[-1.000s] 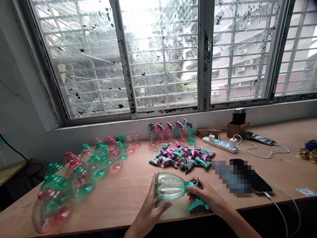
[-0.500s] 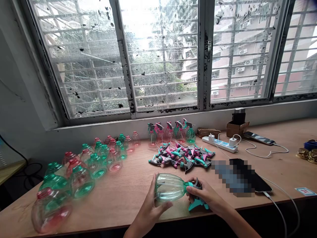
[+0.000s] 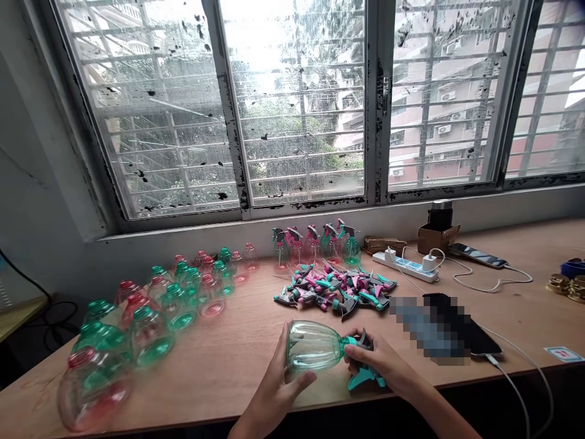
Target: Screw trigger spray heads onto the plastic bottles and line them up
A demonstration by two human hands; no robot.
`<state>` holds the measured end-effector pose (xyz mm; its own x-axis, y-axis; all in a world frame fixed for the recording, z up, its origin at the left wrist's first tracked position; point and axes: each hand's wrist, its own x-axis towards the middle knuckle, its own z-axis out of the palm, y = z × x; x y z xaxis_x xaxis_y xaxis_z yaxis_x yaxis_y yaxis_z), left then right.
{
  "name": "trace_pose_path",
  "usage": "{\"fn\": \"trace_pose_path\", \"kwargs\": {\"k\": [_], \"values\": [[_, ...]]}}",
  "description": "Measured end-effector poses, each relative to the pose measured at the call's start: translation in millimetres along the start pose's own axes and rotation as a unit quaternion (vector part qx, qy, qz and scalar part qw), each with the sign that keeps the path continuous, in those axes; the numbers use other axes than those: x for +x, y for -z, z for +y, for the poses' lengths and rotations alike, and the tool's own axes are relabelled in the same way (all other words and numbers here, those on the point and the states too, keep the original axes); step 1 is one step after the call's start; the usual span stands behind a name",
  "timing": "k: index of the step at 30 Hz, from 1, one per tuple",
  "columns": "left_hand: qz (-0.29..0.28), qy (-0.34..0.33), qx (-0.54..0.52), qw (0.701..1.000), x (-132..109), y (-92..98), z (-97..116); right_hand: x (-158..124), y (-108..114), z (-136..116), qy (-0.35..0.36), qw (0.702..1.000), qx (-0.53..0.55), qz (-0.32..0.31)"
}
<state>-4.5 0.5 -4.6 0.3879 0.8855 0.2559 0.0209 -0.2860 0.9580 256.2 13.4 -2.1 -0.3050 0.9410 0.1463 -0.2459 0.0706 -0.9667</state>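
A clear green spray bottle (image 3: 314,346) lies on its side just above the near edge of the wooden table (image 3: 228,360). My left hand (image 3: 278,385) wraps round its base end. My right hand (image 3: 380,361) is closed on the teal and grey trigger head (image 3: 364,364) fitted at the bottle's neck. Both hands hold the bottle between them.
A heap of loose trigger heads (image 3: 336,288) lies behind the bottle. Several capless green and pink bottles (image 3: 150,317) stand at the left; several finished sprayers (image 3: 315,244) line the sill. At the right lie a power strip (image 3: 406,266), phones (image 3: 478,255) and cables (image 3: 516,360).
The hands and bottle have barely shifted; my left fingers have moved slightly on the bottle's base. Everything else is unchanged.
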Motion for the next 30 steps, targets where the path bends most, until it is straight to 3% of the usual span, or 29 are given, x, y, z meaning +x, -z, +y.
{"fn": "trace_pose_path", "kwargs": {"k": [7,14,20,30], "values": [[-0.006,-0.035,-0.007,0.999,1.0,-1.8,1.0,0.4,1.4,1.3,-0.006,1.000,0.005,0.018],[0.020,0.007,-0.014,1.000,0.5,-4.3,5.9,0.4,-0.4,2.6,0.000,1.000,-0.005,0.018],[0.008,-0.029,0.014,0.999,1.1,-1.5,1.5,-0.5,0.3,0.9,-0.013,1.000,0.005,0.022],[0.012,0.000,0.006,1.000,2.6,-1.5,1.5,2.1,0.9,5.5,-0.007,1.000,0.003,0.014]]}}
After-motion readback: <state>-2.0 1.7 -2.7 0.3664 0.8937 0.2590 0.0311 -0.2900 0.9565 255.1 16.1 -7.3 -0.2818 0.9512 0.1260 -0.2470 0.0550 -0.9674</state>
